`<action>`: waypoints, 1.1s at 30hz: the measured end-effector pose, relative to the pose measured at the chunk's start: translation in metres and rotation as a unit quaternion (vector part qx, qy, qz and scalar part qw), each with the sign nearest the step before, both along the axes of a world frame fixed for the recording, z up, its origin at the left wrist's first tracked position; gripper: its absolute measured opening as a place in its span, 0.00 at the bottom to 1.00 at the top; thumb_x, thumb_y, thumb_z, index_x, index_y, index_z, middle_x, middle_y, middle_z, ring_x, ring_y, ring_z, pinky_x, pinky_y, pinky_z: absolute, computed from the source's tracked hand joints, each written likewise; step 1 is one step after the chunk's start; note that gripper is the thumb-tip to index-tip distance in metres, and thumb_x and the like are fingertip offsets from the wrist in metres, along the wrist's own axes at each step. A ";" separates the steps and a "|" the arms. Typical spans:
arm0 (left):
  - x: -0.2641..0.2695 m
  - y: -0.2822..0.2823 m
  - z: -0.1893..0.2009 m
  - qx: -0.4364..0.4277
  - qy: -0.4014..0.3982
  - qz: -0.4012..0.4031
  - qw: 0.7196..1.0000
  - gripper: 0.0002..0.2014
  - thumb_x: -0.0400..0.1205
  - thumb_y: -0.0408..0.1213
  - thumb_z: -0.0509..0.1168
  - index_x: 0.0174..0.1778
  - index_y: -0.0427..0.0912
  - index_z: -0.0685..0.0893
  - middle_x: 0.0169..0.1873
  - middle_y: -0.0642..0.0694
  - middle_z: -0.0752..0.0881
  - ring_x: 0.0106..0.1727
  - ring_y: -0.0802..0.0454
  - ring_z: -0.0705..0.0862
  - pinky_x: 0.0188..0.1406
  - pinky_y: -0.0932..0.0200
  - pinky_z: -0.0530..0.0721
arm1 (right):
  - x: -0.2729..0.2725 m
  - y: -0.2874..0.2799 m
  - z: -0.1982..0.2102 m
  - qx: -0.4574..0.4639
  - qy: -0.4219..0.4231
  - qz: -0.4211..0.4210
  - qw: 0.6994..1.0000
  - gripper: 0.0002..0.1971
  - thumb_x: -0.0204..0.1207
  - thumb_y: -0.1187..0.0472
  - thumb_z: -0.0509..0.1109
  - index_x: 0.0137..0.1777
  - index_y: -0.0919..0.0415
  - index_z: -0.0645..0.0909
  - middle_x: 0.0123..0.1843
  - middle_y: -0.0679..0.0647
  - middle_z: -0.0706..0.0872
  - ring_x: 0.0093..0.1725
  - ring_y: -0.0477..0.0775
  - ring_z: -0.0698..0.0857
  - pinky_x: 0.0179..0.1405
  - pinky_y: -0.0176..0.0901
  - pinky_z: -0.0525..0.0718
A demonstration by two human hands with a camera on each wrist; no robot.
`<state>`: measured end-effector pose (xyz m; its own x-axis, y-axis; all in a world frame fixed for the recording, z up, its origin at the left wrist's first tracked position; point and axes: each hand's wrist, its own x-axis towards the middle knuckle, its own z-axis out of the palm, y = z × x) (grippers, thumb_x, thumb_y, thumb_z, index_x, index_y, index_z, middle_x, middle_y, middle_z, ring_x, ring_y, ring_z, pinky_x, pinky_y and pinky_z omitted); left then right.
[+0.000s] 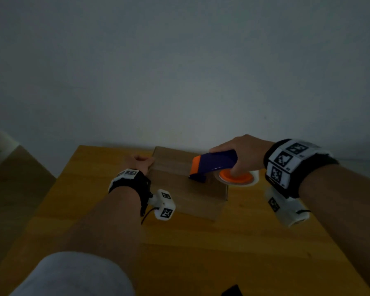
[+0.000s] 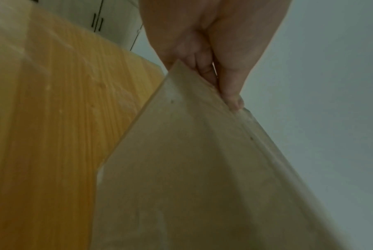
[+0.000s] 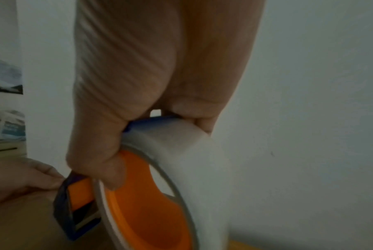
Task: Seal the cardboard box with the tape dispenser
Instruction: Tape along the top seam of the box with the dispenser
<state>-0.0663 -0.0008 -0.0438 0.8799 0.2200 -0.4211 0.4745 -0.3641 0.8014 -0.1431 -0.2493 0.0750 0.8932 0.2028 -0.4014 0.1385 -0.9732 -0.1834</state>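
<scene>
- The cardboard box [image 1: 186, 182] sits on the wooden table [image 1: 254, 242], near its far edge by the wall, flaps down.
- The right hand [image 1: 241, 154] is clamped round the handle of the tape dispenser [image 1: 214, 165]; its dark nose rests on the box top, right of centre.
- The left hand [image 1: 140, 162] grips the box's far left corner, thumb along the top edge, fingers curled over it.
- Judgement: the tape pass is in hand. Keep the nose pressed flat, draw steadily along the seam, and hold the box firm so it does not slide.
- Whether tape already lies on the box cannot be told; the light is dim.
- Count: one box, one dispenser with one white tape roll [image 3: 194, 169], two hands, one table.
</scene>
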 end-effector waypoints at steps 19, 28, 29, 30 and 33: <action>-0.008 -0.038 -0.014 0.129 0.003 -0.159 0.979 0.59 0.56 0.70 0.73 0.81 0.45 0.62 0.77 0.41 0.72 0.75 0.37 0.73 0.73 0.39 0.74 | 0.000 -0.006 -0.013 -0.039 -0.014 0.011 0.999 0.34 0.70 0.54 0.74 0.77 0.44 0.70 0.69 0.48 0.81 0.62 0.51 0.80 0.52 0.38 0.74; 0.012 -0.027 -0.028 0.058 0.012 -0.102 0.993 0.30 0.84 0.51 0.59 0.80 0.39 0.65 0.78 0.38 0.70 0.75 0.35 0.73 0.75 0.43 0.72 | 0.005 0.000 -0.011 -0.019 -0.019 0.013 1.000 0.29 0.70 0.54 0.74 0.73 0.45 0.74 0.62 0.48 0.86 0.50 0.48 0.80 0.46 0.38 0.73; 0.017 -0.024 -0.028 0.053 0.020 -0.095 0.994 0.31 0.84 0.51 0.58 0.80 0.39 0.64 0.79 0.37 0.69 0.76 0.35 0.72 0.75 0.42 0.70 | 0.007 0.004 -0.012 -0.009 -0.025 0.013 1.000 0.28 0.71 0.55 0.73 0.72 0.45 0.75 0.60 0.49 0.87 0.49 0.49 0.81 0.45 0.39 0.74; 0.022 -0.020 -0.027 0.058 0.031 -0.088 0.994 0.31 0.84 0.51 0.57 0.81 0.40 0.63 0.80 0.37 0.67 0.77 0.34 0.70 0.76 0.41 0.69 | 0.009 0.010 -0.012 0.001 -0.033 0.014 0.999 0.27 0.71 0.55 0.73 0.71 0.46 0.76 0.58 0.49 0.88 0.49 0.50 0.82 0.45 0.40 0.76; 0.038 -0.005 -0.021 0.189 -0.002 -0.115 0.975 0.27 0.87 0.46 0.55 0.81 0.40 0.62 0.80 0.35 0.65 0.79 0.35 0.67 0.79 0.41 0.65 | 0.019 0.028 -0.016 0.011 -0.052 0.022 0.998 0.25 0.71 0.54 0.72 0.69 0.48 0.77 0.57 0.51 0.88 0.51 0.52 0.83 0.47 0.43 0.79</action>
<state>-0.0284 -0.0059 -0.0643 0.9258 0.1560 -0.3443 0.3428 -0.7301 0.5911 -0.1242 -0.2214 0.0589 0.9198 0.2498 -0.3025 0.1996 -0.9618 -0.1874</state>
